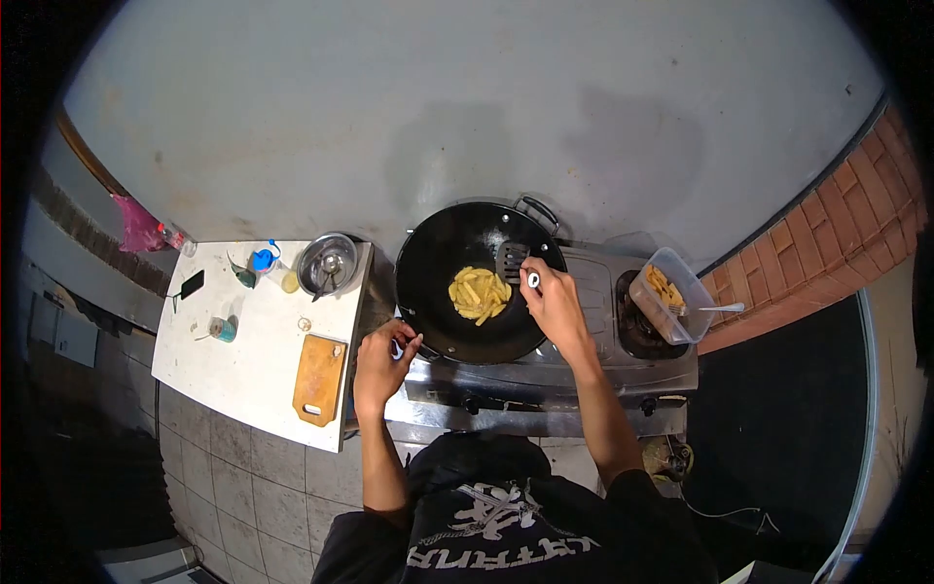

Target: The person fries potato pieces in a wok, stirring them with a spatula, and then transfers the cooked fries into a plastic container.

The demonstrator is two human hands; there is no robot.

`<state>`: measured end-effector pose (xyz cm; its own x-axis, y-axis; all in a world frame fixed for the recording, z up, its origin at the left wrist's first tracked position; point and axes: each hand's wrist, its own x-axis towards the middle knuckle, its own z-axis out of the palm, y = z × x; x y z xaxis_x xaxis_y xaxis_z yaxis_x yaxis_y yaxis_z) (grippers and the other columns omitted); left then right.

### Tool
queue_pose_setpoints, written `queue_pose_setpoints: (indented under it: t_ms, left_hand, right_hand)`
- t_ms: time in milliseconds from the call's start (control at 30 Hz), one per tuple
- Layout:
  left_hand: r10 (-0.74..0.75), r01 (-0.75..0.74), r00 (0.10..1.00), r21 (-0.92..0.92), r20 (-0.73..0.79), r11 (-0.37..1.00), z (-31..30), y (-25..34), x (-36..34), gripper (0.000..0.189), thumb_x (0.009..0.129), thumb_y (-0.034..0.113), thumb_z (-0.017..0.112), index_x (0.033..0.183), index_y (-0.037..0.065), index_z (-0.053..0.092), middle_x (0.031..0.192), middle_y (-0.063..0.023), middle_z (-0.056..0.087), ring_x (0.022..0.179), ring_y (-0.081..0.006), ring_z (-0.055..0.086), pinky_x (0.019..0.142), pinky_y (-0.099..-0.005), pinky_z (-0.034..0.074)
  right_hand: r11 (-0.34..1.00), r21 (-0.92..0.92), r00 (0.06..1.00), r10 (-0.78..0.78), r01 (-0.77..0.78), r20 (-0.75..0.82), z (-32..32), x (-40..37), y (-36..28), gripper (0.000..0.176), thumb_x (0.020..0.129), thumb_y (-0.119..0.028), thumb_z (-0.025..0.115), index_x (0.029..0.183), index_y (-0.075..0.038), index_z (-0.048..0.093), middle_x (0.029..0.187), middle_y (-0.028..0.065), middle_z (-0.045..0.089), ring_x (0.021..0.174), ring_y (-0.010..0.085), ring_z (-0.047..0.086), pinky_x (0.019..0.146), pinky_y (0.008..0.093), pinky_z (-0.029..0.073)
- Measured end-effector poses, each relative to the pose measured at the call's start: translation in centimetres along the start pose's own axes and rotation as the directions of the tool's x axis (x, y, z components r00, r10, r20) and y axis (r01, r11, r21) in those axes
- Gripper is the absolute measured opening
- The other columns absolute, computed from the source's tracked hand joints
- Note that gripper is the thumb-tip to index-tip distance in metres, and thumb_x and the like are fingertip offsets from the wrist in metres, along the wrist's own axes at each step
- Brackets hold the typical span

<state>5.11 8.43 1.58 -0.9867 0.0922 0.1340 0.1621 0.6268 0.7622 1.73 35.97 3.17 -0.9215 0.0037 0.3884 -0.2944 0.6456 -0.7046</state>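
A black wok (435,251) with looped handles sits at the stove's (599,284) left end. Pale-yellow potato strips (477,296) lie heaped at its bottom; a black slotted spatula (509,264) slants beside them, toward the right rim.

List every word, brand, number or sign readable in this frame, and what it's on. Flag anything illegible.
None reads clearly enough to quote.
Black T-shirt: large white lettering and a white emblem; too stylised and distorted to read surely.
Slotted spatula: white oval on the handle end, any marking too small to read.
Small jar on the white table: any label text too small and blurred.
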Motion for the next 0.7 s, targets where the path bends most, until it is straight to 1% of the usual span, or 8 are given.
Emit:
queue_pose_setpoints:
  t_ms: [67,133,200,300,433,533,633,700]
  left_hand:
    - [-0.023,0.023,1.0,0.005,-0.006,1.0,0.0,0.1,0.0,0.018,0.085,0.019,0.077,0.086,0.003,0.068,0.067,-0.0096,0.061,0.059,-0.0234,0.057,0.059,-0.036,0.046]
    - [-0.015,0.015,1.0,0.009,-0.007,1.0,0.1,0.0,0.1,0.019,0.085,0.019,0.077,0.086,0.003,0.068,0.068,-0.0098,0.062,0.059,-0.0236,0.057,0.059,-0.0361,0.046]
    - [-0.012,0.012,1.0,0.015,-0.007,1.0,0.2,-0.1,0.0,0.019,0.085,0.02,0.078,0.086,0.003,0.068,0.068,-0.01,0.062,0.059,-0.0237,0.057,0.059,-0.0361,0.046]
    - [-0.019,0.019,1.0,-0.001,0.0,1.0,0.1,0.0,0.0,0.021,0.085,0.022,0.078,0.087,0.003,0.068,0.069,-0.0106,0.062,0.06,-0.0241,0.057,0.059,-0.0364,0.047]
    - [-0.041,0.041,0.999,0.01,0.016,0.999,0.0,0.1,-0.1,0.023,0.086,0.023,0.077,0.087,0.002,0.068,0.071,-0.0112,0.063,0.061,-0.0243,0.058,0.06,-0.0364,0.047]
    - [-0.031,0.031,0.999,0.016,0.018,0.999,0.0,0.2,-0.1,0.024,0.086,0.024,0.077,0.087,0.002,0.068,0.072,-0.0111,0.064,0.062,-0.0243,0.059,0.06,-0.0363,0.047]
    - [-0.02,0.02,1.0,0.019,0.014,1.0,-0.1,0.2,-0.2,0.024,0.087,0.024,0.077,0.087,0.002,0.068,0.072,-0.0111,0.064,0.062,-0.0244,0.059,0.06,-0.0363,0.047]
    - [-0.012,0.012,1.0,0.017,0.014,1.0,-0.1,0.2,-0.2,0.024,0.087,0.024,0.077,0.087,0.002,0.068,0.073,-0.0111,0.064,0.062,-0.0245,0.059,0.06,-0.0363,0.047]
  right_hand:
    - [1.0,-0.008,1.0,-0.025,0.025,-0.003,0.5,-0.1,0.8,0.017,0.091,-0.002,0.062,0.106,0.006,0.061,0.088,0.0281,0.067,0.081,0.0446,0.067,0.067,0.047,0.051]
    - [0.999,-0.015,0.999,-0.052,0.052,-0.002,0.5,0.0,1.0,0.018,0.091,-0.002,0.063,0.107,0.006,0.061,0.088,0.028,0.067,0.081,0.0443,0.067,0.067,0.0472,0.051]
    - [1.0,-0.018,1.0,-0.006,0.006,0.031,0.1,0.1,0.7,0.017,0.091,-0.002,0.062,0.106,0.006,0.061,0.087,0.0282,0.067,0.081,0.0443,0.067,0.067,0.0478,0.051]
    - [0.999,-0.047,1.0,0.017,-0.017,0.011,-0.1,0.1,0.3,0.017,0.091,-0.002,0.062,0.105,0.006,0.061,0.087,0.0285,0.067,0.08,0.0448,0.067,0.067,0.0481,0.051]
    - [1.0,-0.03,1.0,-0.005,0.005,-0.01,-0.5,0.2,-0.4,0.016,0.091,-0.002,0.062,0.105,0.007,0.061,0.086,0.0289,0.067,0.08,0.0447,0.067,0.067,0.0481,0.051]
    - [1.0,-0.02,0.999,0.015,-0.015,0.032,-0.4,0.2,-0.6,0.016,0.092,-0.002,0.061,0.105,0.007,0.061,0.086,0.0292,0.066,0.08,0.0449,0.067,0.067,0.0485,0.05]
    - [0.999,0.0,0.999,-0.038,0.038,0.027,0.2,0.2,0.3,0.016,0.092,-0.003,0.061,0.105,0.007,0.061,0.086,0.0293,0.066,0.081,0.0452,0.067,0.068,0.0489,0.05]
    - [1.0,-0.019,0.999,0.013,-0.013,0.051,0.0,0.2,0.1,0.016,0.093,-0.003,0.061,0.105,0.007,0.061,0.088,0.0295,0.066,0.082,0.0453,0.067,0.068,0.049,0.05]
